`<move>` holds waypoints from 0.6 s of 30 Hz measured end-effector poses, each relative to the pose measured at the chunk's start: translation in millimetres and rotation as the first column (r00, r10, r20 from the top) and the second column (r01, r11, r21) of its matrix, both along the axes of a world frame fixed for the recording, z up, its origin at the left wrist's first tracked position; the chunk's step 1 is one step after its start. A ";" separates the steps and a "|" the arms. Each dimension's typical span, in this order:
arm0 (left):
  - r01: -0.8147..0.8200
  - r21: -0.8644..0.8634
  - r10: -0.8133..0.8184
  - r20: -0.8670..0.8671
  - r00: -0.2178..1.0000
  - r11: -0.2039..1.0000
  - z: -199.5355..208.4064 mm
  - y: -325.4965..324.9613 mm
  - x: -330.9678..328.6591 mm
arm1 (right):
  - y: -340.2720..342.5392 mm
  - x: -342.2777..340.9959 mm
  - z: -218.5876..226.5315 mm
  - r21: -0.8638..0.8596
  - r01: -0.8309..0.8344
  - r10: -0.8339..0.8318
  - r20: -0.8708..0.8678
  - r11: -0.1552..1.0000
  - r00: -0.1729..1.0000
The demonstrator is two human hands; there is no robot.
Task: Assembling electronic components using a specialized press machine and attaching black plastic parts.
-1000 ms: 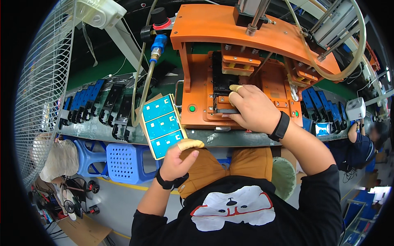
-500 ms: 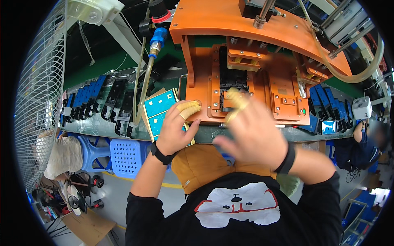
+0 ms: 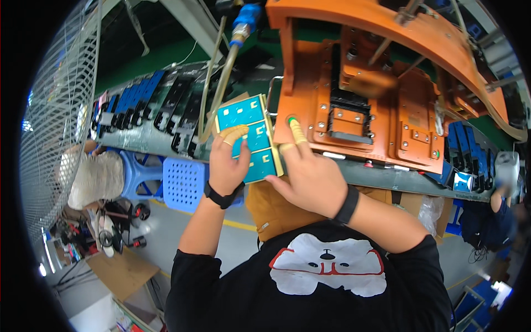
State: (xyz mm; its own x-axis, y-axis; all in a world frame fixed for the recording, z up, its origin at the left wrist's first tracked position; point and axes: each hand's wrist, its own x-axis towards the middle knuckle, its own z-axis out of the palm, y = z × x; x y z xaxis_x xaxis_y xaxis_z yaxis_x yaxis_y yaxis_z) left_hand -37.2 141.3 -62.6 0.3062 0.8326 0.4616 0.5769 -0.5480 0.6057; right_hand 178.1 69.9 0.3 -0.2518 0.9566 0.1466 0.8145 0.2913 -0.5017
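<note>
My right hand (image 3: 316, 180) rests at the left front corner of an orange press (image 3: 301, 61). Its index finger, in a yellow finger cot, touches a green button (image 3: 292, 119); the thumb is spread and nothing is held. My left hand (image 3: 228, 160), also wearing yellow finger cots, lies with bent fingers on a sheet of teal panels (image 3: 239, 112) with small pale cut-outs. The thumb stands apart from those fingers. Inside the press, a black plastic part (image 3: 349, 130) sits in the left fixture. The right fixture (image 3: 417, 135) shows bare orange metal.
Several black and blue housings (image 3: 133, 99) stand in a row on the bench at left, and more blue housings (image 3: 462, 144) at right. A clear air hose (image 3: 224, 83) hangs by the sheet. Blue stools (image 3: 185, 180) and a fan guard (image 3: 61, 122) are at left.
My right hand has moved left from over the black part to the green button. The left hand has left the press base corner for the teal sheet. The whole view has shifted.
</note>
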 end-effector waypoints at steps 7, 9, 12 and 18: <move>-0.163 -0.091 0.140 -0.220 0.965 0.982 -47.8 -65.9 19.3 | -50.9 23.8 -91.9 -0.450 -0.063 -0.224 -0.554 0.891 0.802; -0.227 -0.130 0.196 -0.219 0.956 0.965 -56.6 -75.5 25.3 | -50.4 19.9 -106.0 -0.395 -0.089 -0.180 -0.593 0.914 0.784; -0.291 -0.151 0.259 -0.202 0.945 0.945 -60.8 -83.5 29.1 | -41.4 10.6 -108.7 -0.289 -0.105 -0.109 -0.637 0.952 0.763; -0.288 -0.157 0.259 -0.183 0.949 0.945 -65.6 -87.1 28.0 | -25.8 2.2 -127.1 -0.195 -0.172 -0.007 -0.681 0.966 0.733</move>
